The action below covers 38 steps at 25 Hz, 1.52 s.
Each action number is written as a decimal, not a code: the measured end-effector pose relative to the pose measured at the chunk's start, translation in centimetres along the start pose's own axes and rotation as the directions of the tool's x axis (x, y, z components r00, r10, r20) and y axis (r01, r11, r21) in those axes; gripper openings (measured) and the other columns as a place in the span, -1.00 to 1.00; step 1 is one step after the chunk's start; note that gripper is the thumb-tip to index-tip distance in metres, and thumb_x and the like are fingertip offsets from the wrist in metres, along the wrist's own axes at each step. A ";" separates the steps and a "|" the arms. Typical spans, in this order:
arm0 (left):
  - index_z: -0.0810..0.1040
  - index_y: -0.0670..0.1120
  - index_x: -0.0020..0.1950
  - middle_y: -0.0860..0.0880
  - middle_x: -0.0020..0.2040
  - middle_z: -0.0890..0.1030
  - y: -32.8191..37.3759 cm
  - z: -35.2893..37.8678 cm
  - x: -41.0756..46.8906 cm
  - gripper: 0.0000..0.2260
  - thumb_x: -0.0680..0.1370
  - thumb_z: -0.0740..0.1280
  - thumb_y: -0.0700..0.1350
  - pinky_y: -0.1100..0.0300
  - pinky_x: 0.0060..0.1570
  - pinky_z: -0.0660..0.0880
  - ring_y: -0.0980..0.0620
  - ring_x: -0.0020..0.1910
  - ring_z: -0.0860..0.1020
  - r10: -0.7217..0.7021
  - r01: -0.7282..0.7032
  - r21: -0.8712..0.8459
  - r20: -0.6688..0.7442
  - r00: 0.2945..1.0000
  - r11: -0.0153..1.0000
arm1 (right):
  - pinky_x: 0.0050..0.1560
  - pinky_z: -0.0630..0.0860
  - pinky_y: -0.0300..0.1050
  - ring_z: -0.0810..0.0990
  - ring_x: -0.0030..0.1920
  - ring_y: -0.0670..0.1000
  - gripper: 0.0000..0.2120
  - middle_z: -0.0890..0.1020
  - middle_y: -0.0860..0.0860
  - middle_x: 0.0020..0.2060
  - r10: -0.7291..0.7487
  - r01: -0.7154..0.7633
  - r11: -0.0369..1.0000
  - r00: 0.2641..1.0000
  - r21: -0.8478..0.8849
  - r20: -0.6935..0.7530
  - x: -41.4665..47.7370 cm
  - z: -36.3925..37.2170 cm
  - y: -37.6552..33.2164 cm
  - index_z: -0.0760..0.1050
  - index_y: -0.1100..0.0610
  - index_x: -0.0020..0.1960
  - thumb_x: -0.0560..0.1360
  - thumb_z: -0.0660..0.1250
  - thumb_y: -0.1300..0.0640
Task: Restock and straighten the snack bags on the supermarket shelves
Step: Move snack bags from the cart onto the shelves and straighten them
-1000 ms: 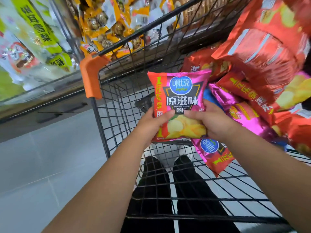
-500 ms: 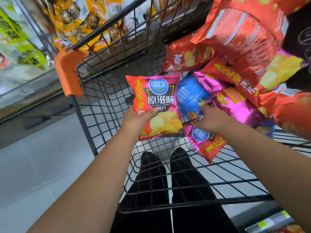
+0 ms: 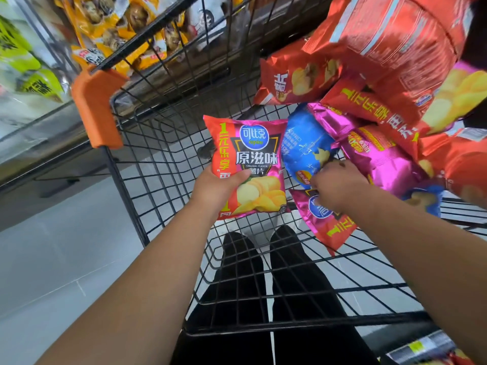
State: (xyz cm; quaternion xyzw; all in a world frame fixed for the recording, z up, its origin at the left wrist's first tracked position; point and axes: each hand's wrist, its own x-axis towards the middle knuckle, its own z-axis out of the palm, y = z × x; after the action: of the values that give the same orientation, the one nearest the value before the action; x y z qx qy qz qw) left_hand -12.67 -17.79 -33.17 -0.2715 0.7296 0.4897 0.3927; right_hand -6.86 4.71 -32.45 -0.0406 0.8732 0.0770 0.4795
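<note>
Chip bag [image 3: 253, 164] upright over cart [image 3: 290, 328], left hand [image 3: 218, 187] fingers pinching lower edge; right hand [image 3: 340, 187] fingers curled against blue bag [image 3: 303, 146], grip unclear.

— Tally, person first?
— Left hand [image 3: 218, 187] near centre, right hand [image 3: 340, 185] at 3 o'clock: two.
— Magenta?
— Three: magenta bag [image 3: 259, 159] at 12 o'clock, two more at 3 and 4 o'clock.
— Blue?
— One blue bag [image 3: 303, 146], 2 o'clock.
— Red?
— At least four red bags [image 3: 395, 40], overlapping, 1 to 3 o'clock; exact total not readable.
— Carts?
— One wire cart [image 3: 263, 329]; one orange corner guard [image 3: 97, 109], 10 o'clock.
</note>
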 end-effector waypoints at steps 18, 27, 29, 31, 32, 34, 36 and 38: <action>0.59 0.05 -0.02 0.07 -0.14 0.67 1.6 -2.1 0.1 -0.72 0.35 0.58 0.00 0.10 -0.03 0.59 0.04 -0.14 0.65 0.126 -0.113 0.087 -0.167 0.978 0.990 | -0.09 0.62 0.06 0.66 0.00 0.04 -0.51 0.65 0.02 0.06 0.083 0.063 -0.425 0.996 0.903 -0.031 0.9 -2.2 0.0 0.45 0.00 0.13 0.29 0.57 0.00; 0.57 0.02 -0.03 0.00 -0.10 0.69 1.1 -2.4 0.2 -0.76 0.39 0.56 -0.13 0.06 -0.05 0.62 0.02 -0.16 0.68 0.130 -0.135 -0.031 -0.128 0.983 0.990 | -0.18 0.50 -0.44 0.64 -0.17 -0.28 -0.64 0.68 -0.20 -0.11 -0.113 0.068 -0.112 0.990 0.991 -0.081 -0.7 -2.6 0.0 0.55 -0.03 0.04 0.35 0.50 0.29; 0.60 0.00 -0.01 -0.02 -0.10 0.70 1.7 -2.6 -0.8 -0.80 0.43 0.53 -0.15 0.01 -0.05 0.64 -0.01 -0.17 0.69 0.135 -0.148 -0.114 -0.110 0.985 0.982 | -0.08 0.60 -0.19 0.70 -0.13 -0.09 -0.67 0.73 -0.06 -0.12 -0.089 0.048 -0.302 0.993 0.952 -0.078 -1.7 -3.4 0.3 0.59 0.04 0.03 0.31 0.50 0.28; 0.61 0.00 -0.01 -0.04 -0.09 0.72 2.5 -3.0 -2.3 -0.82 0.44 0.52 -0.16 -0.08 -0.02 0.64 -0.05 -0.14 0.70 0.130 -0.144 -0.179 -0.086 0.988 0.973 | -0.14 0.65 -0.12 0.70 -0.21 -0.01 -0.73 0.73 0.01 -0.19 -0.063 0.023 -0.456 0.996 0.889 -0.058 -3.2 -4.2 0.6 0.57 0.10 0.05 0.40 0.38 0.34; 0.62 0.02 -0.03 -0.04 -0.08 0.72 2.9 -3.3 -3.3 -0.83 0.43 0.53 -0.15 -0.10 0.00 0.63 -0.06 -0.12 0.70 0.139 -0.151 -0.187 -0.072 0.988 0.971 | -0.20 0.65 -0.14 0.70 -0.25 -0.02 -0.74 0.73 0.01 -0.23 -0.065 0.021 -0.491 0.996 0.871 -0.060 -4.5 -4.7 0.9 0.56 0.12 0.05 0.44 0.32 0.37; 0.65 0.05 -0.06 -0.06 -0.05 0.72 4.3 -3.8 -5.7 -0.79 0.37 0.57 -0.10 -0.16 0.05 0.60 -0.11 -0.05 0.70 0.166 -0.170 -0.190 -0.034 0.986 0.967 | -0.21 0.65 -0.11 0.71 -0.24 -0.01 -0.69 0.73 0.03 -0.21 -0.070 0.041 -0.541 0.993 0.840 -0.094 -7.8 -6.0 1.3 0.54 0.13 0.11 0.40 0.35 0.36; 0.64 0.03 -0.02 -0.08 -0.02 0.72 6.0 -4.1 -8.6 -0.70 0.31 0.60 -0.07 -0.20 0.07 0.59 -0.14 -0.03 0.69 0.198 -0.193 -0.201 0.002 0.980 0.960 | -0.10 0.66 0.00 0.71 -0.14 0.05 -0.48 0.72 0.08 -0.09 -0.008 0.114 -0.586 0.989 0.803 -0.146 -11.3 -7.1 1.7 0.51 0.12 0.21 0.27 0.45 0.33; 0.62 -0.02 0.03 -0.09 -0.04 0.72 7.4 -4.6 -11.2 -0.71 0.36 0.56 -0.10 -0.23 0.08 0.58 -0.14 -0.05 0.68 0.243 -0.231 -0.201 0.034 0.969 0.952 | -0.05 0.65 0.05 0.70 -0.12 0.08 -0.43 0.71 0.11 -0.05 0.079 0.190 -0.600 0.981 0.777 -0.178 -14.9 -8.0 2.0 0.48 0.12 0.24 0.24 0.45 0.32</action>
State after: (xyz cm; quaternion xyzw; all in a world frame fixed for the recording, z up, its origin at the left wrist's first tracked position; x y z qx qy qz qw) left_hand -13.82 -19.18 -19.09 -0.2049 0.6933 0.6104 0.3235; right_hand -5.82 5.26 -15.43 0.3494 0.4872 -0.7783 0.1866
